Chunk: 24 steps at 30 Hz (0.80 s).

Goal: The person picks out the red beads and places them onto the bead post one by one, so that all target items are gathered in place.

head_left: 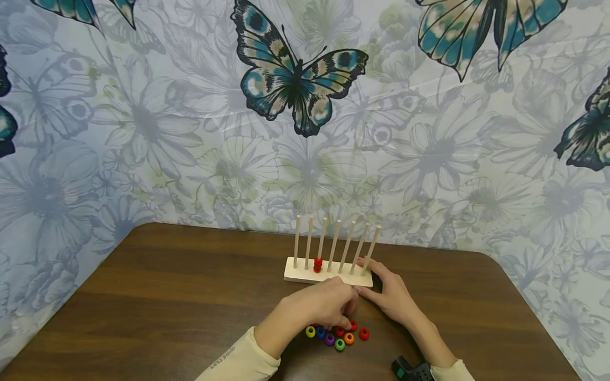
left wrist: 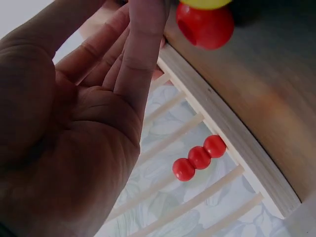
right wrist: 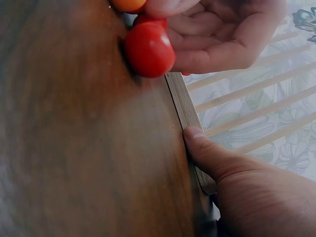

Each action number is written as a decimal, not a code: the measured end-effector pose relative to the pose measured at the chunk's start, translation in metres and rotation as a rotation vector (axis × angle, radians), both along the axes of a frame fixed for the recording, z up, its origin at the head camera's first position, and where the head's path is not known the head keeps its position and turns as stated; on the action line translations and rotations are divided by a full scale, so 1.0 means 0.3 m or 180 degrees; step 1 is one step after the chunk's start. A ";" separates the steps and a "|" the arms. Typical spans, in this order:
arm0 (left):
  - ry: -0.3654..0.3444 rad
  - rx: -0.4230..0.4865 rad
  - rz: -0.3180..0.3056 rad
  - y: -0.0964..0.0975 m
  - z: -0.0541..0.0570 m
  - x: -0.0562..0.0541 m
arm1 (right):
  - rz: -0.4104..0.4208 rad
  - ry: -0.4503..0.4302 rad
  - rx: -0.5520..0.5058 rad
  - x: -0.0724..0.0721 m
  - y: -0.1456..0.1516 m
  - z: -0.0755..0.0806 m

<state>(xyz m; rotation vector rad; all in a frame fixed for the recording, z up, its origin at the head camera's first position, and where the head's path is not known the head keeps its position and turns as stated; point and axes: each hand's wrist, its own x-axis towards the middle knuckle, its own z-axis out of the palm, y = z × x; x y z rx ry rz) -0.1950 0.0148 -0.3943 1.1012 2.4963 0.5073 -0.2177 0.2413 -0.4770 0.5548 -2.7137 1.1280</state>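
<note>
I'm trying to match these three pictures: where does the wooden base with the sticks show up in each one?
Head: the wooden base sits below the centre, slightly right.
Left wrist: it slants from the upper middle to the lower right.
Right wrist: part of it shows right of centre, with the right hand's thumb against it.
Shared landmark: the left hand appears in all three.

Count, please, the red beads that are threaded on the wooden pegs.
3: the bottom bead, middle bead and top bead are stacked together on the third peg from the left in the head view. None seems hidden.
</note>
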 end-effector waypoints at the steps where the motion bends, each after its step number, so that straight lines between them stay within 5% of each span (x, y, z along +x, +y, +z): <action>1: 0.0050 -0.0030 -0.0009 0.003 -0.003 0.001 | -0.0004 -0.0007 0.0005 0.000 0.001 -0.002; 11: 0.0431 -0.0104 -0.0109 0.014 -0.027 0.000 | 0.0020 0.0001 -0.0008 0.001 0.005 -0.018; 24: -0.0005 0.0205 0.0117 -0.032 0.012 -0.025 | 0.0005 0.0044 0.0005 -0.006 0.004 -0.010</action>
